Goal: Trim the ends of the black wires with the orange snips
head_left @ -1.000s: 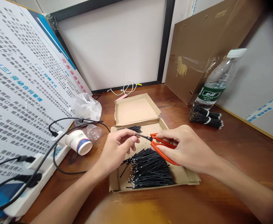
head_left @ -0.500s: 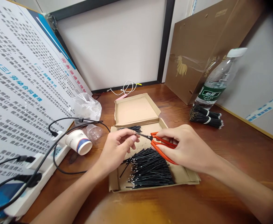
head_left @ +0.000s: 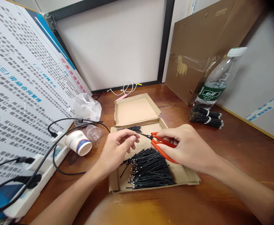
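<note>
My right hand (head_left: pixel 186 147) grips a pair of red-handled scissors (head_left: pixel 163 144), fingers round the handles. Their dark blades point left and reach the fingertips of my left hand (head_left: pixel 121 145). My left thumb and index finger are pinched together at the blade tips; whatever lies between them is too small to make out. Below both hands, a thick pile of short black wires (head_left: pixel 151 170) with silvery ends lies in an open cardboard box (head_left: pixel 183 176). A smaller group of black wires (head_left: pixel 134 128) sits in the box's far left part, partly behind my left hand.
Two banded wire bundles (head_left: pixel 206 118) lie by a water bottle (head_left: pixel 213 87) at right, before a brown box (head_left: pixel 193 53). At left are a tipped paper cup (head_left: pixel 79 143), a clear plastic cup (head_left: pixel 94 132), a plastic bag (head_left: pixel 87 106) and a power strip (head_left: pixel 34 184) with black cables.
Almost nothing differs. The whole view has shifted very slightly, and both hands keep the same pose, with the scissor blades still at the left fingertips.
</note>
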`<state>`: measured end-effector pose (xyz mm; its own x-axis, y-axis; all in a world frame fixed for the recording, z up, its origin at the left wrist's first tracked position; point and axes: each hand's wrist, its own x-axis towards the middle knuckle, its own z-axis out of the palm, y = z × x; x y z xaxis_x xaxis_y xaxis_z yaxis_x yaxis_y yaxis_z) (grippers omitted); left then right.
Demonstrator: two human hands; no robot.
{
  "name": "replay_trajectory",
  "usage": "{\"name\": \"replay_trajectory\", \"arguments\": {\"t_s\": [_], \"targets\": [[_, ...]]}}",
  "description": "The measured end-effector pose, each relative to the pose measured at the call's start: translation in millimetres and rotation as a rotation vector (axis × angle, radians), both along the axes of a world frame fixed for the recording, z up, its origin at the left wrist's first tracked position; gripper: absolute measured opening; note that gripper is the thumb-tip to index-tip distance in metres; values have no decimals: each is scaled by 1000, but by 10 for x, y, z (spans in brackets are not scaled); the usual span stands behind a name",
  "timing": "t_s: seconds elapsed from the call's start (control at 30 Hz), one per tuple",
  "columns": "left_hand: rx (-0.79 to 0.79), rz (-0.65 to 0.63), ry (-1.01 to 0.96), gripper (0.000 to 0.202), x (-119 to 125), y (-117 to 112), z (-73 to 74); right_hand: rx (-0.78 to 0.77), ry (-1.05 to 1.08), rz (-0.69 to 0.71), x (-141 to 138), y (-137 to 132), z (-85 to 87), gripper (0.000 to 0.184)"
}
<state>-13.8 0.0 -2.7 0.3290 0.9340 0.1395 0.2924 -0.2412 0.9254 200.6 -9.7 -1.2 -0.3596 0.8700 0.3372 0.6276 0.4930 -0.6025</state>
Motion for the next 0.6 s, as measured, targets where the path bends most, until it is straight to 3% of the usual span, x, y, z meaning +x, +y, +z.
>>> {"name": "replay_trajectory", "arguments": {"t_s": [0.4, 0.6], "targets": [[9, 4, -26, 15, -3, 11, -23, 27, -32, 37, 0, 0, -17, 27], [7, 5, -35, 14, 5, 8, -4, -2, 19, 1, -3, -4, -15, 22]]}}
